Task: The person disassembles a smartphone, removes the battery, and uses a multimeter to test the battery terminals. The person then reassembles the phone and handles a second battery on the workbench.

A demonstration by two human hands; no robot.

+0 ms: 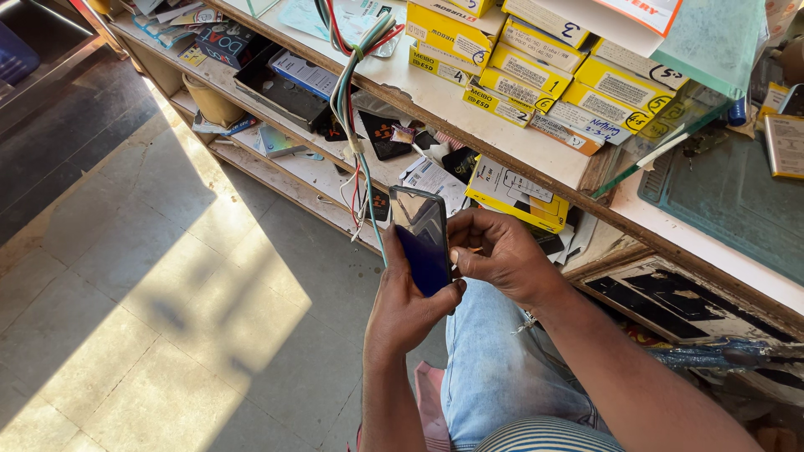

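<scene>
A left hand (408, 301) grips a dark phone (421, 238) from below, palm wrapped round its lower half, thumb pressed to its right edge, holding it upright above the person's lap. The right hand (501, 254), fingers curled in tight, pinches at the phone's right edge; whether anything sits between its fingertips cannot be told. The phone's glossy top catches a reflection. Just behind it hangs a bundle of wires (352, 100), red, white and green, falling from the counter (435, 100) above. Yellow boxes (536, 75) are stacked on that counter; another yellow box (515, 194) lies on the shelf (318, 172) just beyond the hands, among papers and small parts. A green mat (729, 197) covers the bench at right. Sunlight falls across the tiled floor (151, 276) at left.
</scene>
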